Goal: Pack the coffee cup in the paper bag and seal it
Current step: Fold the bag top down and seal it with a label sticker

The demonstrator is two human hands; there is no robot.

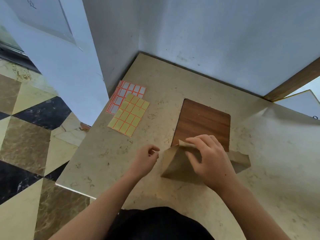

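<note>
A brown paper bag (174, 163) stands on the beige stone table (107, 153), its top folded over. My right hand (207, 158) lies on the folded top and presses it down, fingers spread across the flap. My left hand (147, 158) hovers just left of the bag with fingers curled and thumb and forefinger pinched together; whether something small is between them I cannot tell. The coffee cup is not visible.
Two label sheets lie at the table's far left: a yellow one (129, 115) over a white one with orange borders (128, 90). A wooden board (204, 122) lies behind the bag. Walls close the back; the table's left edge drops to a tiled floor.
</note>
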